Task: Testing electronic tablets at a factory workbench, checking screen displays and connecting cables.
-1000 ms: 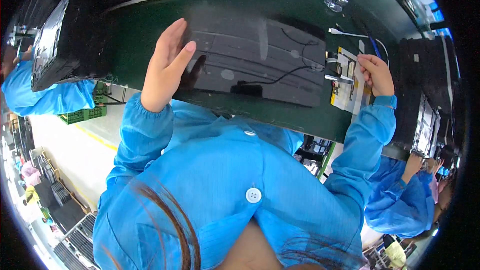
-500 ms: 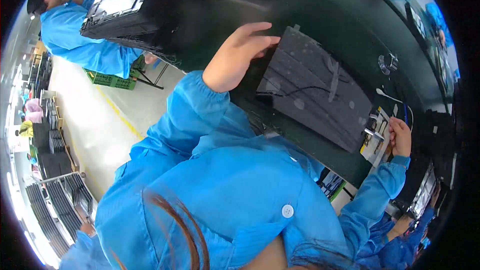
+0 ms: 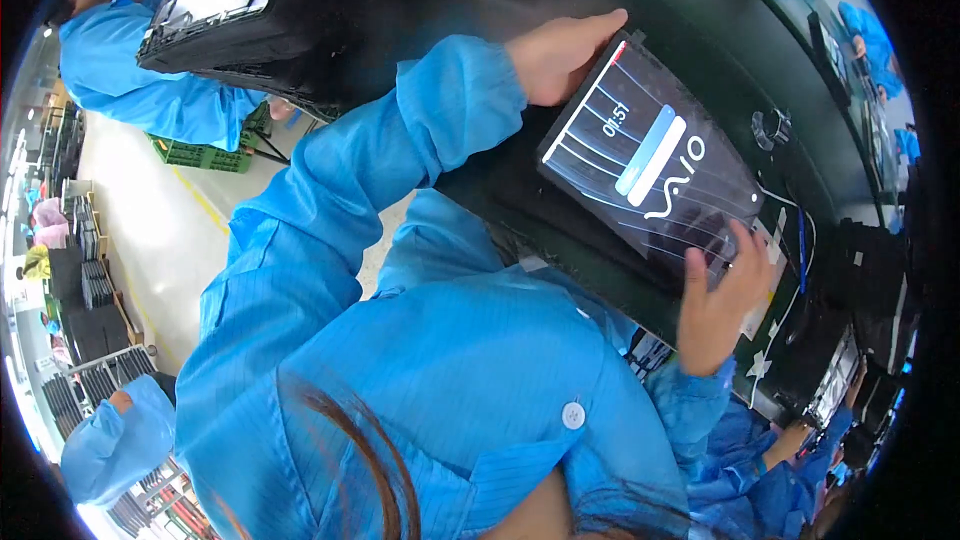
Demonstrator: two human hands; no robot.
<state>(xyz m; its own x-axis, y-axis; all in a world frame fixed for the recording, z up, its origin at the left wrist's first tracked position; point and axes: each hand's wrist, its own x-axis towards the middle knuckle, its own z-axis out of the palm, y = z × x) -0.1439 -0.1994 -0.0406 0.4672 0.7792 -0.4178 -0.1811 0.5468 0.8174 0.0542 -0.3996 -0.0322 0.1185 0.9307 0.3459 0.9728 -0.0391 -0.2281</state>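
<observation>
While the left hand (image 3: pixel 555 55) grips the dark tablet's (image 3: pixel 650 165) top edge, the right hand (image 3: pixel 715 305) lies open, seemingly touching its lower corner.

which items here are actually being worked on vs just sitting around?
In hand:
- left hand gripping the far edge of the dark flat panel, its screen lit
- right hand at the panel's near corner

Lying about:
- second dark unit further along the green belt
- green crate on the floor
- white cables beside the panel
</observation>
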